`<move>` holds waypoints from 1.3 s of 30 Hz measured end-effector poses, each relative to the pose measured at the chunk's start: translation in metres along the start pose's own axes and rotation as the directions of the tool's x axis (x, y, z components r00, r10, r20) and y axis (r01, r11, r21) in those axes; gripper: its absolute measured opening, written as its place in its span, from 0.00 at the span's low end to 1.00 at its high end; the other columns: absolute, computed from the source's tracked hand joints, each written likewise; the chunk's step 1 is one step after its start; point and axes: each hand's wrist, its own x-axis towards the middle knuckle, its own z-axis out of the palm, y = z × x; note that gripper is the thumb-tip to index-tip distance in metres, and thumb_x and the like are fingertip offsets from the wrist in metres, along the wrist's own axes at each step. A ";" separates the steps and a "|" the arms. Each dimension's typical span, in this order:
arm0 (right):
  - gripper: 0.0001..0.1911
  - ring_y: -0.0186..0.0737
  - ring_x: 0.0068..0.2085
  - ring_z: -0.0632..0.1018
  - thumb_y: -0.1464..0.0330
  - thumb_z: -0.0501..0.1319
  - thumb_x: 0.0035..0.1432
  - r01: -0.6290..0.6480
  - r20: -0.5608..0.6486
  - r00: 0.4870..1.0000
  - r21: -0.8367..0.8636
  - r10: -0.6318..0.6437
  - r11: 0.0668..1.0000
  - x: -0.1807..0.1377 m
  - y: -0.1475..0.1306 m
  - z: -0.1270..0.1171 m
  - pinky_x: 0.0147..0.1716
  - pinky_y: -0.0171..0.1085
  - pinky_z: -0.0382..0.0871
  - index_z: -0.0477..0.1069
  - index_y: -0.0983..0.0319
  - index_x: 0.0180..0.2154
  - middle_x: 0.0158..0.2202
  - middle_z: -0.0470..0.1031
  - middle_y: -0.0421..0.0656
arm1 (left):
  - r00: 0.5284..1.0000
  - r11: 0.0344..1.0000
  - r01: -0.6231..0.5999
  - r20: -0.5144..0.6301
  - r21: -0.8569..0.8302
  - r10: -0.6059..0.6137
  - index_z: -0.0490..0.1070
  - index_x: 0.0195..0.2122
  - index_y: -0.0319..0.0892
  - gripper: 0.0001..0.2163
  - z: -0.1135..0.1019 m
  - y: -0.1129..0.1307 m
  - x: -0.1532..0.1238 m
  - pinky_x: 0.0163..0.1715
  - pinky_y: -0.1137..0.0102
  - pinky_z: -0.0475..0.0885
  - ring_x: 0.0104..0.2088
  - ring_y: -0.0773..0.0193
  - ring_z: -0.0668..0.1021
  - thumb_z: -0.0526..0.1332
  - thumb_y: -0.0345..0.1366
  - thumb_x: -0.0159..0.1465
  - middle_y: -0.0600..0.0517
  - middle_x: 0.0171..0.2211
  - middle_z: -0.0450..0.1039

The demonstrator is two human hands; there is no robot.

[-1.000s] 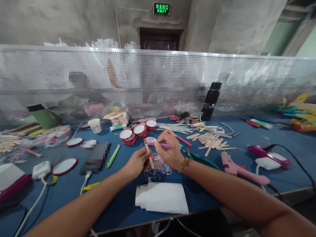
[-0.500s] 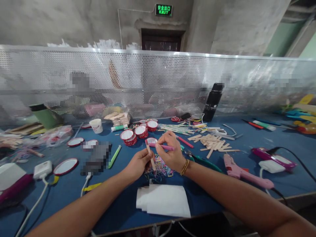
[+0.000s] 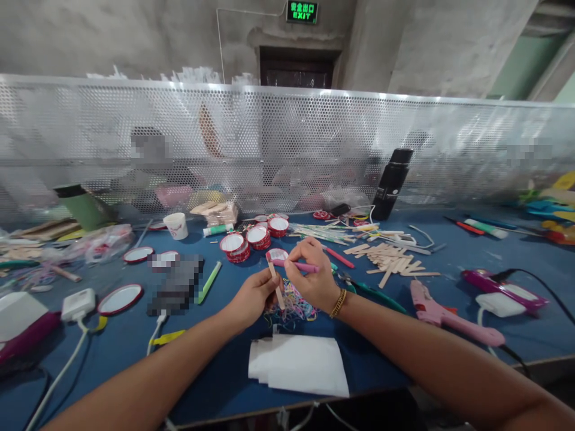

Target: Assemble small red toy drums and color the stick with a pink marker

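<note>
My left hand (image 3: 252, 297) pinches a flat wooden craft stick (image 3: 275, 280), holding it tilted above a tangle of coloured rubber bands (image 3: 294, 306). My right hand (image 3: 311, 274) grips a pink pen (image 3: 296, 265) with its tip pointing left at the top of the stick. A gold bracelet sits on my right wrist. Both hands hover over the blue table (image 3: 215, 371), just behind a folded white paper (image 3: 298, 372).
Red-rimmed round lids (image 3: 246, 239), small mirrors (image 3: 120, 299), a green marker (image 3: 208, 282), a pile of wooden sticks (image 3: 389, 258), pink glue guns (image 3: 449, 314), a black bottle (image 3: 391, 184), cables and chargers crowd the table. A perforated metal screen (image 3: 287, 149) closes the far edge.
Hands keep the same grip on stick and pen; the view has shifted slightly, with the hands a touch further right in frame.
</note>
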 end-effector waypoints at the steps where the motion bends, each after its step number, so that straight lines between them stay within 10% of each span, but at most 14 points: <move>1: 0.09 0.37 0.27 0.67 0.73 0.57 0.52 0.004 -0.006 1.000 -0.004 -0.004 1.000 0.000 0.001 0.000 0.40 0.45 0.62 0.59 0.58 0.23 0.22 0.66 0.36 | 1.000 1.000 0.000 -0.003 0.007 0.000 0.64 0.26 0.42 0.25 0.000 0.000 0.000 0.18 0.73 0.55 0.17 0.71 0.63 0.65 0.61 0.51 0.59 0.16 0.62; 39: 0.09 0.37 0.27 0.68 0.73 0.57 0.53 0.002 -0.003 1.000 0.024 -0.002 1.000 0.000 0.003 0.001 0.38 0.44 0.62 0.60 0.58 0.23 0.22 0.66 0.36 | 1.000 1.000 -0.008 -0.010 0.012 0.008 0.63 0.25 0.42 0.25 0.000 0.001 0.000 0.17 0.73 0.54 0.16 0.71 0.63 0.65 0.62 0.50 0.59 0.14 0.62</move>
